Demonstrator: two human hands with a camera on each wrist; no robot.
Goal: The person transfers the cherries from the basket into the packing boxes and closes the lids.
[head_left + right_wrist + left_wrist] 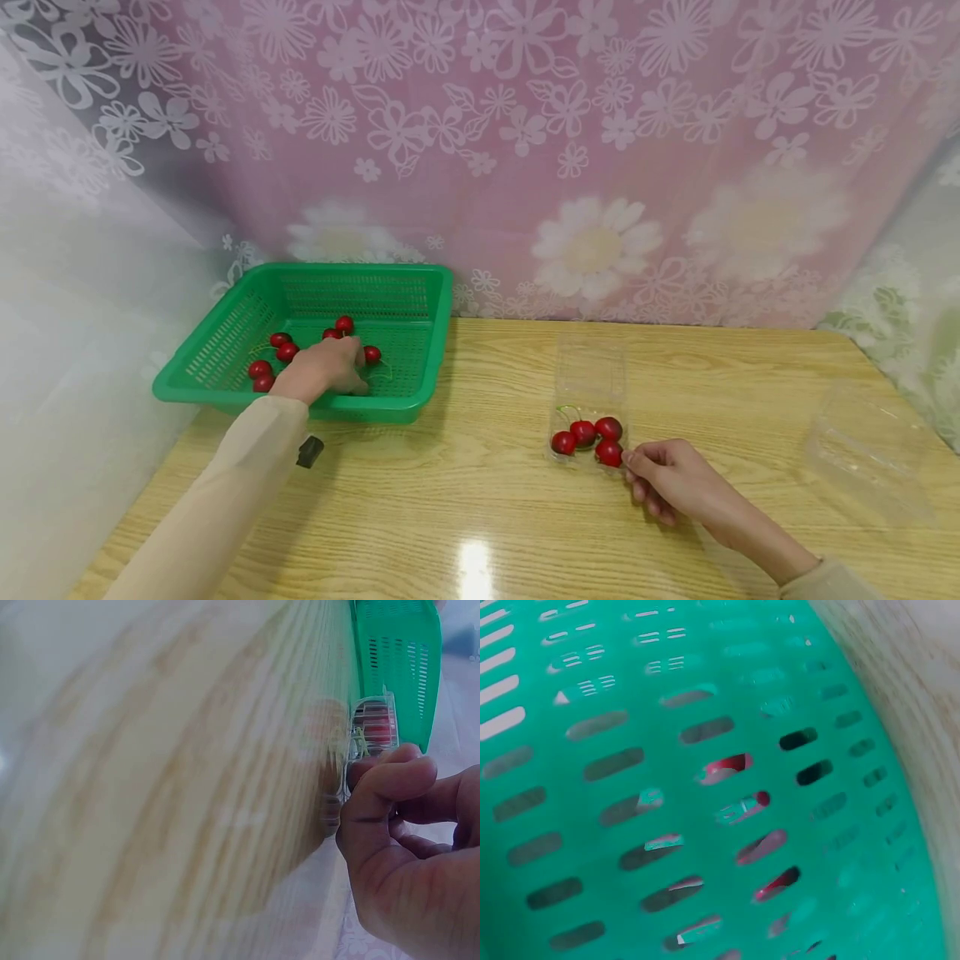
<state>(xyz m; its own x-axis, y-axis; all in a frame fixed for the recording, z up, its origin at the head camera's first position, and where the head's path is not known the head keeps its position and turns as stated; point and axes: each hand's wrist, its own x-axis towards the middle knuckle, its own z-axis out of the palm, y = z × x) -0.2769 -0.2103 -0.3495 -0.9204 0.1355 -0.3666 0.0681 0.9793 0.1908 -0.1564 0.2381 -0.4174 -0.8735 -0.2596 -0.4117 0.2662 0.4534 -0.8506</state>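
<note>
My left hand (330,365) reaches down into a green plastic basket (441,333), among several dark red cherries (287,352). Its fingertips are hidden, so whether it holds a cherry does not show. One cherry (372,355) lies just right of the fingers. In the left wrist view the basket's slotted wall (562,780) fills most of the picture, with bits of red behind the slots. Thumb and index finger of my right hand (682,490) pinch the near right edge of a clear plastic box (590,371). Several cherries (583,433) sit inside it, and its lid is folded back.
Another clear plastic container (870,450) stands on the wooden table (480,483) at the far right. A small black object (310,452) shows beside the left wrist. Floral cloth (480,167) hangs behind the table.
</note>
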